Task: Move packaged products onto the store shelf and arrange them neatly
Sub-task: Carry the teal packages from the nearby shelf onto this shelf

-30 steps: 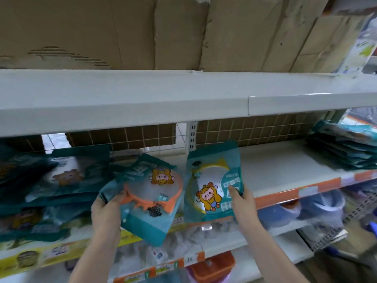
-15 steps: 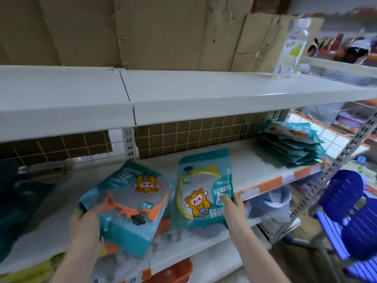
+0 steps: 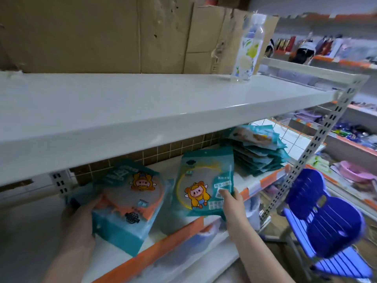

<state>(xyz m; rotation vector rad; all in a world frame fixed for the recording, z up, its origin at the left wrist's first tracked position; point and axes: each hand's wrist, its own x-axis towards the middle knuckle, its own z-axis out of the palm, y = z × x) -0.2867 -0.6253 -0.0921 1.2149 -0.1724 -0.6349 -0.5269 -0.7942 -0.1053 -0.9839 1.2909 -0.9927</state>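
My left hand (image 3: 81,215) grips a teal packet with an orange ring and a cartoon figure (image 3: 130,203), tilted over the front of the middle shelf (image 3: 271,177). My right hand (image 3: 232,203) holds a second teal packet with a yellow ring (image 3: 202,180) by its lower right corner, upright just above the shelf's orange edge strip. Farther right on the same shelf lies a flat stack of similar teal packets (image 3: 259,150).
A white upper shelf (image 3: 142,111) overhangs the hands, with cardboard (image 3: 102,33) and a clear bottle (image 3: 247,48) on it. A blue plastic chair (image 3: 324,223) stands at the right beside the slotted shelf post (image 3: 318,137). More stocked shelves run behind and below.
The view has swung right and the left pile has left the frame. Both hands and their packets have shifted rightward along the shelf toward the stack.
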